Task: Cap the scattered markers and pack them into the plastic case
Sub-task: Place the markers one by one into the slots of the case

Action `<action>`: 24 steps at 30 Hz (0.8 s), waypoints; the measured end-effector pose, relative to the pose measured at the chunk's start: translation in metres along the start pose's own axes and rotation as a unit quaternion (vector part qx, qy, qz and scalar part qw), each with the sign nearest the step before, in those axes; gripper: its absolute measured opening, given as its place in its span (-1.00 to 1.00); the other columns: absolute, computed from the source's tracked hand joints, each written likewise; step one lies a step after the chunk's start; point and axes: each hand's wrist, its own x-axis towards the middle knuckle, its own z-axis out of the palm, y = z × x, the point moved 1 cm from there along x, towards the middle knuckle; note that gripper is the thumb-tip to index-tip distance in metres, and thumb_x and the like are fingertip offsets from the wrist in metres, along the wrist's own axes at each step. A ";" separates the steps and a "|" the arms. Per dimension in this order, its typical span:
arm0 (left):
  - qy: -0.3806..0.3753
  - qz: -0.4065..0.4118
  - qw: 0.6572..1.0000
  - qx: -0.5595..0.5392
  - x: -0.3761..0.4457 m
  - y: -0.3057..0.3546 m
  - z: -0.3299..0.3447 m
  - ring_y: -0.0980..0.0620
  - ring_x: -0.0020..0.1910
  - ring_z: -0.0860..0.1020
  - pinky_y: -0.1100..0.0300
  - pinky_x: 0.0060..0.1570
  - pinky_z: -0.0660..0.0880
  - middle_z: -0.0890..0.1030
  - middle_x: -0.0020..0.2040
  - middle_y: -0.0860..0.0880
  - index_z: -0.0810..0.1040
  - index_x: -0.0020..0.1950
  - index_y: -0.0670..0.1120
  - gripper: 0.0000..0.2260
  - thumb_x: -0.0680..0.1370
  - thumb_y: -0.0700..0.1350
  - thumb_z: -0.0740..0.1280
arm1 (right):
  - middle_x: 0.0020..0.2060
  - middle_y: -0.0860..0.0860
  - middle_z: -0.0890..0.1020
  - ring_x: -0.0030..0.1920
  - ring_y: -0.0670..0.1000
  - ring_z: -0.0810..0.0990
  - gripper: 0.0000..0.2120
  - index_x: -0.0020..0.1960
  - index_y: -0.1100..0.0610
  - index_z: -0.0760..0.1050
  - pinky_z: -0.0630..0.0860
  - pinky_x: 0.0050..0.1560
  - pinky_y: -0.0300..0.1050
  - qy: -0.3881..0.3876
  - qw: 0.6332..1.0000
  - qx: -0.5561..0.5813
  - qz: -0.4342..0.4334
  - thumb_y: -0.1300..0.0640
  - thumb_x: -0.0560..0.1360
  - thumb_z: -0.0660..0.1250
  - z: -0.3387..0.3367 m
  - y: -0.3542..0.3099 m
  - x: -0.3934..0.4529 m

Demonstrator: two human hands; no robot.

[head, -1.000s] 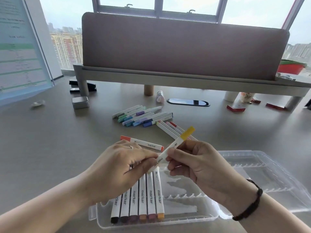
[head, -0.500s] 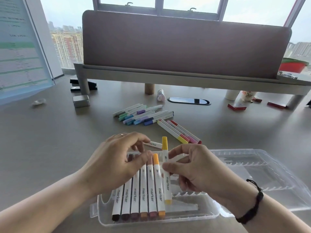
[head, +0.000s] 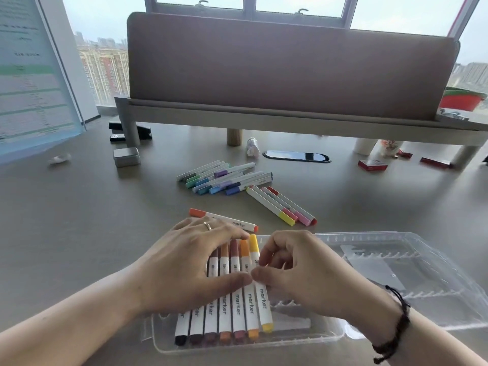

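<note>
A clear plastic marker case (head: 396, 294) lies open on the grey counter (head: 79, 220) at the near edge, its hinged lid spread flat to the right. Seven white-barrelled markers with coloured caps (head: 224, 315) sit side by side in the left half of the case, running from a black-capped one at the left to a yellow-capped marker (head: 264, 305) at the right. The person's left hand (head: 190, 268), a ring on one finger, rests flat across the row with fingers spread and closing on nothing. The right hand (head: 309, 276), a black cord bracelet at the wrist, has its fingers curled, thumb and fingertips touching the yellow-capped marker's barrel; whether they pinch it cannot be told. Just beyond the left hand a single orange-capped marker (head: 224, 223) lies on the counter. Farther back lie a loose cluster of green, blue and purple markers (head: 224, 178) and, to its right, a small group of yellow, pink and red markers (head: 282, 207). A small metal tin (head: 126, 157) sits far left, near a brown desk divider on a raised shelf (head: 290, 67).
</note>
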 end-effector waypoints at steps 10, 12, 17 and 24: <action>-0.056 0.007 0.998 0.024 0.004 0.001 0.001 0.45 0.43 0.09 0.27 0.45 0.09 0.21 0.48 0.42 0.21 0.49 0.35 -0.30 0.40 0.60 0.02 | -0.28 0.01 0.74 -0.39 -0.10 0.62 -0.86 -0.15 0.15 0.60 0.53 -0.37 -0.23 -0.074 0.995 0.070 0.023 0.10 0.47 0.50 -0.006 0.001 0.003; -0.063 0.004 0.998 0.028 0.004 0.001 0.001 0.43 0.45 0.08 0.23 0.48 0.09 0.21 0.48 0.41 0.21 0.49 0.35 -0.28 0.39 0.61 -0.01 | -0.27 0.02 0.75 -0.39 -0.11 0.61 -0.86 -0.13 0.18 0.61 0.51 -0.38 -0.27 -0.089 0.993 0.076 0.028 0.11 0.48 0.49 -0.008 0.001 0.003; -0.074 -0.002 0.997 0.028 0.005 0.002 0.000 0.43 0.44 0.09 0.22 0.48 0.10 0.22 0.47 0.41 0.21 0.48 0.37 -0.30 0.40 0.60 -0.01 | -0.25 0.04 0.75 -0.34 -0.05 0.63 -0.90 -0.15 0.15 0.64 0.56 -0.29 -0.17 -0.105 0.991 0.072 0.034 0.12 0.49 0.48 -0.008 0.002 0.004; -0.072 0.002 0.997 0.021 0.004 0.004 -0.001 0.66 0.24 -0.03 0.50 0.24 0.03 0.21 0.43 0.45 0.24 0.43 0.44 -0.41 0.42 0.55 0.07 | -0.25 0.03 0.75 -0.32 -0.05 0.65 -0.89 -0.14 0.14 0.65 0.59 -0.25 -0.18 -0.091 0.995 0.041 0.024 0.11 0.47 0.50 -0.007 0.001 0.004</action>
